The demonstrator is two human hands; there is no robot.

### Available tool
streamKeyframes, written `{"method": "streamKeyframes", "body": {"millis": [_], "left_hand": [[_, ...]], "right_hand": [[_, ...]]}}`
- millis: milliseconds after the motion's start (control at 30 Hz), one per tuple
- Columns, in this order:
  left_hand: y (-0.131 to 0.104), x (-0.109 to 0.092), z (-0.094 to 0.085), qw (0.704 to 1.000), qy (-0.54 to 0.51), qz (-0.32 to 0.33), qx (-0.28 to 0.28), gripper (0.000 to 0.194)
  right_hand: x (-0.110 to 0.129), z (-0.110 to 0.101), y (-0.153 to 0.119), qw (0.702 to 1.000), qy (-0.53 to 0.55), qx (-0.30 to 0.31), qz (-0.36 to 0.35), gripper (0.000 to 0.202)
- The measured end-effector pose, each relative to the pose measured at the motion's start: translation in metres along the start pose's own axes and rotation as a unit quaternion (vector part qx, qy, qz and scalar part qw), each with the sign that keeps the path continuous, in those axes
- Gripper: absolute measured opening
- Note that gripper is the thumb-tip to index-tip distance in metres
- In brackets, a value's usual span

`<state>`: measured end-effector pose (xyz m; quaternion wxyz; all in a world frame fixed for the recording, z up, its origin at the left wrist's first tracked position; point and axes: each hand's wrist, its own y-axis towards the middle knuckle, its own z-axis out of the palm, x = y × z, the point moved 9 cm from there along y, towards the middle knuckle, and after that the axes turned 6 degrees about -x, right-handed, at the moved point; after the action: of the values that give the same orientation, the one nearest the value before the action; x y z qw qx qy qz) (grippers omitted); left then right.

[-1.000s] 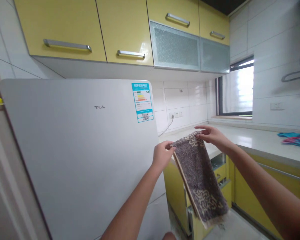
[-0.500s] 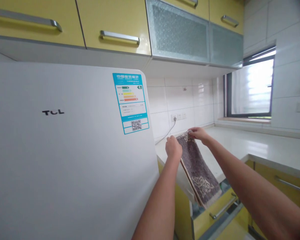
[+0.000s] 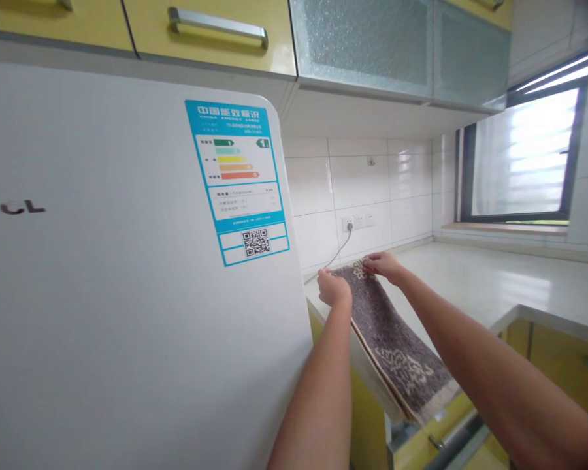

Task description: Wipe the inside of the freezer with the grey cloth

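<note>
A folded brown towel [image 3: 387, 326] with cream patterns at both ends stretches from the white countertop [image 3: 451, 281] down past its front edge. My left hand [image 3: 334, 288] is closed on the towel's far left corner, its fingertips partly hidden. At the far right corner, my right hand [image 3: 383, 266] pinches the towel between thumb and fingers. The towel's near end hangs loose over a pulled-out yellow drawer [image 3: 424, 450], covering part of it.
A tall white fridge [image 3: 127, 313] with a blue energy label [image 3: 240, 186] stands close on the left. Yellow and frosted-glass cabinets [image 3: 362, 46] hang overhead. A plug with a grey cord sits in the wall socket [image 3: 349, 224]. The window [image 3: 524, 156] is at the right.
My view has shifted closer to the fridge and counter. Both hands keep hold of the towel, which lies further forward over the counter, its near end covering more of the drawer.
</note>
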<state>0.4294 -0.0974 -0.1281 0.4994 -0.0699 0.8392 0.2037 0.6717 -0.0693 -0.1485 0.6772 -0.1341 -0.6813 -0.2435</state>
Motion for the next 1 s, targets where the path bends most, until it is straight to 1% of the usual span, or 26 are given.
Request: {"method": "streamKeyframes", "body": {"millis": [100, 200, 333, 433, 500, 600, 667, 700, 733, 800, 867, 900, 933, 1000], "left_hand": [[0.006, 0.004, 0.004, 1.000, -0.008, 0.000, -0.009, 0.031], [0.012, 0.002, 0.006, 1.000, -0.021, 0.011, -0.017, 0.032], [0.016, -0.001, 0.008, 0.999, -0.035, 0.027, -0.022, 0.033], [0.011, 0.003, 0.010, 0.998, -0.046, 0.050, -0.018, 0.032], [0.001, 0.008, 0.010, 0.996, -0.056, 0.076, -0.005, 0.030], [-0.026, 0.016, 0.002, 0.987, -0.075, 0.137, 0.029, 0.026], [-0.053, 0.020, -0.006, 0.975, -0.087, 0.197, 0.061, 0.024], [-0.069, 0.021, -0.010, 0.965, -0.089, 0.234, 0.078, 0.024], [-0.088, 0.022, -0.014, 0.949, -0.088, 0.286, 0.096, 0.024], [-0.126, 0.029, -0.018, 0.916, -0.070, 0.374, 0.124, 0.026], [-0.162, 0.044, -0.014, 0.886, -0.048, 0.434, 0.158, 0.025], [-0.178, 0.053, -0.010, 0.870, -0.038, 0.458, 0.179, 0.023], [-0.192, 0.063, -0.004, 0.856, -0.029, 0.477, 0.200, 0.022], [-0.213, 0.081, 0.009, 0.836, -0.012, 0.495, 0.238, 0.022]], "right_hand": [[-0.003, 0.001, 0.000, 1.000, 0.023, 0.007, -0.007, 0.014], [-0.001, -0.001, -0.002, 0.999, 0.039, 0.014, -0.021, 0.008], [0.002, -0.003, -0.008, 0.998, 0.035, 0.024, -0.039, 0.013], [-0.002, -0.009, -0.015, 0.998, 0.008, 0.031, -0.047, 0.014], [-0.006, -0.019, -0.024, 0.998, -0.023, 0.032, -0.054, 0.014], [-0.009, -0.044, -0.045, 0.994, -0.071, 0.040, -0.072, 0.018], [-0.012, -0.064, -0.065, 0.990, -0.099, 0.047, -0.087, 0.024], [-0.015, -0.075, -0.076, 0.988, -0.111, 0.050, -0.095, 0.027], [-0.019, -0.086, -0.088, 0.986, -0.122, 0.052, -0.101, 0.030], [-0.034, -0.107, -0.112, 0.983, -0.142, 0.052, -0.107, 0.033], [-0.057, -0.125, -0.136, 0.975, -0.186, 0.042, -0.116, 0.032], [-0.069, -0.132, -0.148, 0.965, -0.226, 0.030, -0.129, 0.030], [-0.081, -0.138, -0.158, 0.953, -0.268, 0.019, -0.142, 0.030], [-0.103, -0.144, -0.174, 0.939, -0.309, 0.009, -0.151, 0.028]]}}
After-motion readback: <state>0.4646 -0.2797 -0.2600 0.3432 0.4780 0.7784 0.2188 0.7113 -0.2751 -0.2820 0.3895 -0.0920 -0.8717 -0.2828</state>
